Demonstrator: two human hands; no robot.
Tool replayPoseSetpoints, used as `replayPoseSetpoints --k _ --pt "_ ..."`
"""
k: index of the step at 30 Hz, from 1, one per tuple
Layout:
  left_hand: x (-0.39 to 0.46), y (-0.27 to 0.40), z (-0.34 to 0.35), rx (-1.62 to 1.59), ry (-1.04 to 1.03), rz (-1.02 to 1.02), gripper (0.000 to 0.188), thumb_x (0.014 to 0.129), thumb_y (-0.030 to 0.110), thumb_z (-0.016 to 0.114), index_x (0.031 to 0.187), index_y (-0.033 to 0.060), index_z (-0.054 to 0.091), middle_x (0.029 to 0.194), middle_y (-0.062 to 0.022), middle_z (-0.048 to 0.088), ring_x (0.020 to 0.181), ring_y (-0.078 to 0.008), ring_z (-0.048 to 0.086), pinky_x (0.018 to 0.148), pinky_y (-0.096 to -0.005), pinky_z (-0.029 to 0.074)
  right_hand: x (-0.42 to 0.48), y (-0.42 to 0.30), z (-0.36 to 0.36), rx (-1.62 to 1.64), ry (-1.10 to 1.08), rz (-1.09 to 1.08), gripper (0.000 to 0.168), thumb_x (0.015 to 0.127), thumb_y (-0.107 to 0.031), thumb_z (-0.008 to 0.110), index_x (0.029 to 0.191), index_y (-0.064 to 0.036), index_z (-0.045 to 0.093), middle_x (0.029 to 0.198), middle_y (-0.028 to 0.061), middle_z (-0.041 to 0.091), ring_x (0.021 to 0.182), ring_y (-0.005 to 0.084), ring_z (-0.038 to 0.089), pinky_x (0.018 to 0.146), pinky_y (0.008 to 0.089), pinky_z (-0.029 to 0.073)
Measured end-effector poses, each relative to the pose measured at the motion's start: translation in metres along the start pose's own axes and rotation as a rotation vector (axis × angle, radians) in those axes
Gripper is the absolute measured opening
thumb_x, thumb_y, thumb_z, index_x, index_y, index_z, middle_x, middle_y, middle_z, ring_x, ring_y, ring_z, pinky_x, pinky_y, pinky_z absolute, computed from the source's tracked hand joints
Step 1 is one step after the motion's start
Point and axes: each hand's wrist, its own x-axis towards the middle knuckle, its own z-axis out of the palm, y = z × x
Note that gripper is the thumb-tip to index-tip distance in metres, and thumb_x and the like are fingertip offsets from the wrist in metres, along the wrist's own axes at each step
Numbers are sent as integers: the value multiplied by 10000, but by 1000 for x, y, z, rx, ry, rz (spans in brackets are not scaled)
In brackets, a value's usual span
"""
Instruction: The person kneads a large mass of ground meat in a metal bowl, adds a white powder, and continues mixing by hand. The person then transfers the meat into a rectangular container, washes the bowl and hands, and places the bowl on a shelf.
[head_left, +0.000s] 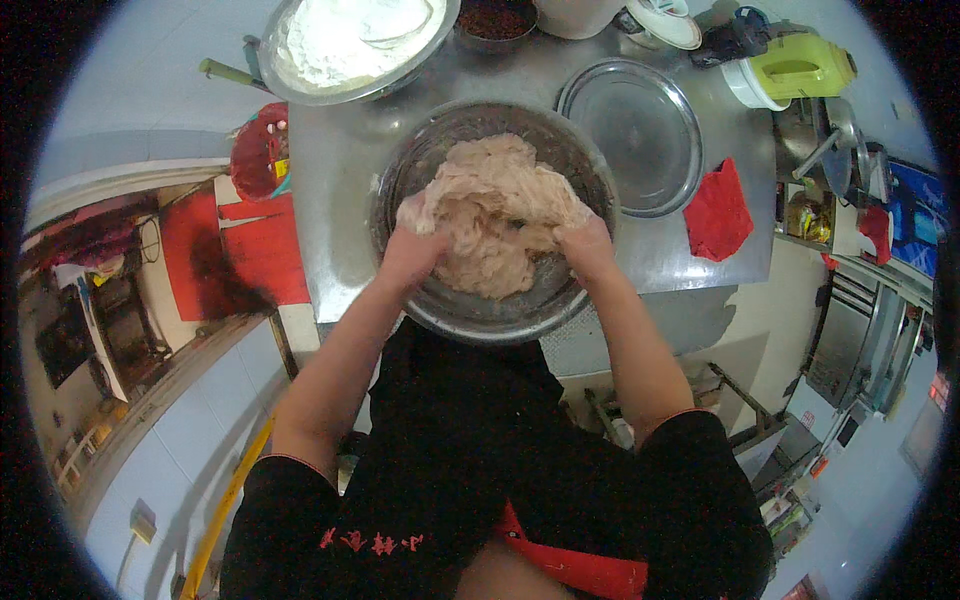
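A large round metal bowl (510, 328) stands at the front edge of the steel table, in the middle of the view. In it lies a big, ragged, pale brown mass of wet dough or minced meat (491, 262); which one I cannot tell. My left hand (416, 244) grips the mass at its left side, with whitish stuff sticking to the fingers. My right hand (585, 244) holds its right side, just inside the bowl's rim. Part of the mass is raised between both hands, and my fingertips are partly hidden in it.
On the steel table (341, 217) a metal bowl of white powder (322, 45) stands at the back left, beside a dark bowl (496, 41) of reddish-brown stuff. To the right are a round lid or shallow tray (637, 135), a red cloth (718, 214) and a yellow-green jug (806, 66).
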Motion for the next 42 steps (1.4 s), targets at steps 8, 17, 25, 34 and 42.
replayPoseSetpoints --k 8,17,25,34,42 --pt "59 -77 39 -399 -12 -349 560 874 222 726 1337 0 504 1193 -107 635 1045 -245 641 887 -407 534 22 57 89 472 97 167 455 886 -167 693 1291 -15 554 1180 91 637 999 251 634 850 387 525" --pt "21 7 -4 -199 -128 -67 490 746 15 672 1225 -15 576 1116 -89 640 1022 -223 622 906 -353 499 0 -41 28 8 -145 -194 416 825 -98 731 1211 2 612 1150 85 655 1017 223 657 848 386 537" --pt "9 -55 25 -506 66 -257 545 874 170 672 1363 64 457 1272 -67 557 1154 -225 548 943 -412 485 37 -59 24 -673 -43 -67 681 756 -425 765 1284 -40 573 1256 172 625 1199 319 561 1008 395 455" --pt "49 -22 14 -562 -88 -231 600 787 159 764 1292 -64 529 1209 -155 623 1056 -268 644 868 -393 541 66 23 49 93 -316 -175 697 803 -208 784 1405 -53 468 1344 66 542 1183 186 531 979 347 456" --pt "3 -38 -18 -281 51 4 557 829 133 719 1334 29 510 1216 -68 626 1092 -237 618 925 -365 499 80 -89 29 -762 -339 -778 529 779 -358 681 1201 -45 627 1140 205 662 1059 355 620 893 425 492"
